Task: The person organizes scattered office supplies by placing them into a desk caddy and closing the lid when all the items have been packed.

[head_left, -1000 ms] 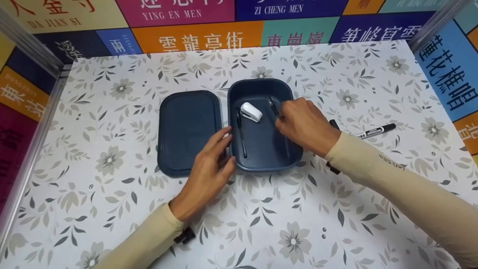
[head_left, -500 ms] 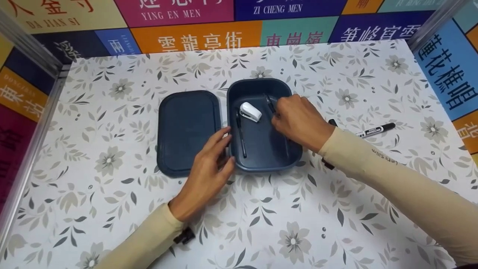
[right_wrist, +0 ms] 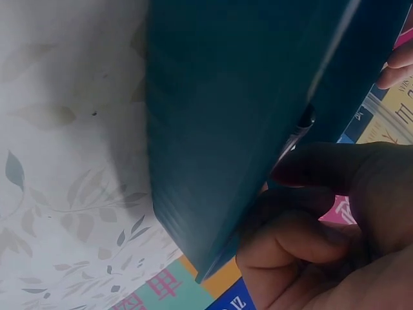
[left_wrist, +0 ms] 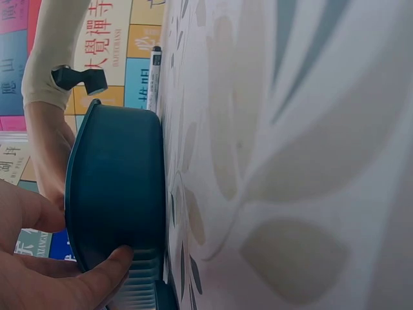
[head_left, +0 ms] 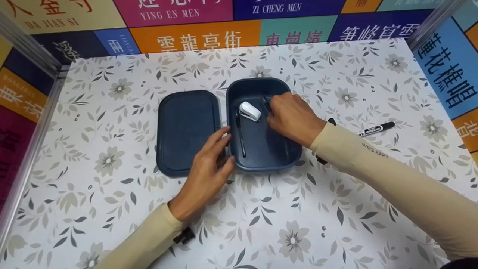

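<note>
A dark blue open box (head_left: 261, 153) stands mid-table. My right hand (head_left: 293, 116) reaches over its right wall and pinches a dark pen (head_left: 265, 102) low inside; the fingers hide the pen's lower part. In the right wrist view the pen's tip (right_wrist: 310, 117) shows above the thumb and curled fingers. Inside the box lie a small white stapler (head_left: 250, 111) and a thin black pen (head_left: 241, 134) along the left side. My left hand (head_left: 209, 168) rests at the left wall, fingers extended; in the left wrist view its thumb (left_wrist: 116, 265) touches the box's outside.
The matching flat lid (head_left: 188, 130) lies just left of the box, partly under my left hand. Right of my right forearm lies a black-and-white marker (head_left: 375, 129). A black tip (head_left: 331, 121) pokes out beside the sleeve. Printed panels (head_left: 201, 35) border the table.
My right hand has shifted left and slightly farther back inside the box with the dark pen. The left hand, box, lid, stapler and other pen keep their places.
</note>
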The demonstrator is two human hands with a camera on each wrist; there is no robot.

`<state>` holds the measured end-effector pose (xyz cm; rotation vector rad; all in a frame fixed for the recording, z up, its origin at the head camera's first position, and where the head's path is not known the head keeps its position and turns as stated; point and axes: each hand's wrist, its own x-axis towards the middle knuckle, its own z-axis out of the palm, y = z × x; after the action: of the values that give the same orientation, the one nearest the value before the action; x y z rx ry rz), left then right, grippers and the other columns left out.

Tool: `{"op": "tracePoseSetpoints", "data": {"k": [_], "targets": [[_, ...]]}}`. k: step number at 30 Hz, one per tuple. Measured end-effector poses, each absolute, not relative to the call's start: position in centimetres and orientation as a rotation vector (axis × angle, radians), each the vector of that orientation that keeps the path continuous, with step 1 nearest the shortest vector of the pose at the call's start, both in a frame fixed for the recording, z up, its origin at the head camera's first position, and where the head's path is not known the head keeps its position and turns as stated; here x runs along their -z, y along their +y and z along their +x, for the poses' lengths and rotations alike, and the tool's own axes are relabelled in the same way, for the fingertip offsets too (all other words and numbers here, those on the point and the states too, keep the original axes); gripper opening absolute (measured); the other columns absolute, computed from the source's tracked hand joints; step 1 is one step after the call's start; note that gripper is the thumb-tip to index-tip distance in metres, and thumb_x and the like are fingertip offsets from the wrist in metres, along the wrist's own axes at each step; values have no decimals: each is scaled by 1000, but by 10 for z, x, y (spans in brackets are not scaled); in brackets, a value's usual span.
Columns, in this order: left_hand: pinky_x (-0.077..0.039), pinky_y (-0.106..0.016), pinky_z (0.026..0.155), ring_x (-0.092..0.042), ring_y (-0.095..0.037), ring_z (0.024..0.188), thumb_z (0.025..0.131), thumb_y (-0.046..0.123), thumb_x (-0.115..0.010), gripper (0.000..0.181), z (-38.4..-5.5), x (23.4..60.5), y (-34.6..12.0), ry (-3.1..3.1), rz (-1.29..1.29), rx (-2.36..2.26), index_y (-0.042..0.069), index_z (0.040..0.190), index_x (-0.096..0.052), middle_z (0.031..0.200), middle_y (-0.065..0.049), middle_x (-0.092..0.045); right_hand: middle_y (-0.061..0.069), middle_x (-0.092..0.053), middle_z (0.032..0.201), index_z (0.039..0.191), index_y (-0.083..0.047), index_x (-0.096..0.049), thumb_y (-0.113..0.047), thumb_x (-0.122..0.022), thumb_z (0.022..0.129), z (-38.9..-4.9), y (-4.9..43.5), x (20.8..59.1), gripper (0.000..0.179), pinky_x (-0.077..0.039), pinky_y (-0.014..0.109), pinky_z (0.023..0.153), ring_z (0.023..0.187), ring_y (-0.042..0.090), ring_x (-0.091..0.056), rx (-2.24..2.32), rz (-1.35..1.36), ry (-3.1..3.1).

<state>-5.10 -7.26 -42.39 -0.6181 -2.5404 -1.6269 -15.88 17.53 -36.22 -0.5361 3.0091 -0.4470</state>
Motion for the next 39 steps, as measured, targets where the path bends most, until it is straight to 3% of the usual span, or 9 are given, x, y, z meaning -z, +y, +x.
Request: {"op": "tracePoseSetpoints", "data": {"k": [16,30,39], "targets": [[-61,-35,101,-56,-24,144,101,0,-69,55,-53,425,-72,-2544,-619,1598,-11,154,-56,169,-16,-48,21,-70,77,69,-6,-59,4,-58,84,-167,167,365,18,-59,55,61,70,38,-68,450,-588,2981],[-59,-31,104,-53,-23,147,101,-2,-68,55,-52,426,-72,-2547,-602,1625,-11,154,-56,169,-16,-47,25,-74,86,74,-2,-66,3,-58,87,-173,160,367,16,-61,59,67,78,46,-73,395,-565,2970],[-60,-32,103,-54,-23,146,100,-2,-69,55,-52,425,-72,-2540,-600,1636,-11,154,-56,168,-16,-48,22,-71,81,76,-3,-67,-2,-66,89,-174,158,366,14,-60,57,67,77,42,-72,414,-554,2972]]}}
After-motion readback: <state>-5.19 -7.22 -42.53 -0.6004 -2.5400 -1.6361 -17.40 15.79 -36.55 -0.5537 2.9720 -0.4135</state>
